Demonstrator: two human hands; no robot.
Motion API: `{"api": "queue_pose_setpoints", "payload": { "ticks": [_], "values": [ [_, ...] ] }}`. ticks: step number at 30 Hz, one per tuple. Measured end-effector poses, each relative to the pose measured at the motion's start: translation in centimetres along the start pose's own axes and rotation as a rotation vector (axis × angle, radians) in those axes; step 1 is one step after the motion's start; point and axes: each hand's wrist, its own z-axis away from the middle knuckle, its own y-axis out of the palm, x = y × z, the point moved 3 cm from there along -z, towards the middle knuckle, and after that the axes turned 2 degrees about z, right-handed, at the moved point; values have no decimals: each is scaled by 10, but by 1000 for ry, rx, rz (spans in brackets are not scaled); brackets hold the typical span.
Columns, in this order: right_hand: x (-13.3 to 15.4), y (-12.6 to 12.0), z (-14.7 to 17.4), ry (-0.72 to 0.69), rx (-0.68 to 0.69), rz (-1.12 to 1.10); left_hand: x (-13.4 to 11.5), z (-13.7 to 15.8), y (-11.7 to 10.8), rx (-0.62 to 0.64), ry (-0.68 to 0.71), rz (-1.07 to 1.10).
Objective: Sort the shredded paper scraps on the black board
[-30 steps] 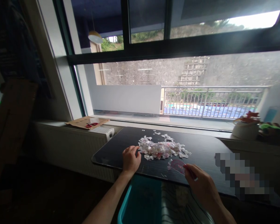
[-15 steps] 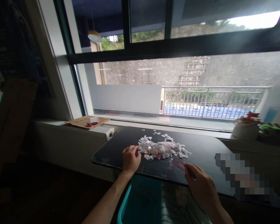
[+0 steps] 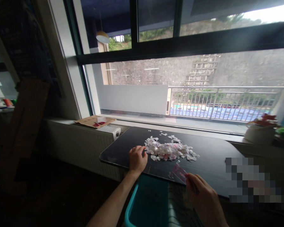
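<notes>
A heap of small torn paper scraps (image 3: 169, 150), white with some pink, lies on the dark tabletop (image 3: 210, 167). My left hand (image 3: 137, 157) rests at the heap's left end, fingers bent and slightly apart, with nothing seen in it. In my right hand (image 3: 200, 189) is a flat, pinkish see-through plastic piece (image 3: 179, 172) with a rounded end, gripped by its right part. Its free end is low over the table's near edge, by a few loose scraps (image 3: 170, 175). Below that edge stands a teal plastic bin (image 3: 130, 205), with some faint pale bits inside.
Red-handled scissors (image 3: 99, 124) lie on brown cardboard (image 3: 87, 121) on the sill at left, above a white radiator (image 3: 85, 142). A white pot (image 3: 259, 134) stands on the sill at right. Striped cloth (image 3: 177, 201) is beside the bin. A blurred-out patch covers the table's right end.
The view has turned a little left. My right hand has drawn the pink plastic piece nearer the table's near edge, away from the heap. My left hand stays at the heap's left end.
</notes>
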Motion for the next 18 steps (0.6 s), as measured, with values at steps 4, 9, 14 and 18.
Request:
{"api": "queue_pose_setpoints", "payload": {
  "ticks": [4,9,14,18],
  "values": [
    [16,7,6,-58,39,-89,0,0,0,-3,1,5],
    [16,7,6,-48,-16,-96,0,1,-1,-8,2,8],
    [25,11,16,-127,-4,-135,-1,1,-1,-5,-11,7],
    [30,10,12,-165,6,-166,-1,1,-1,-2,-11,8]
  ]
}}
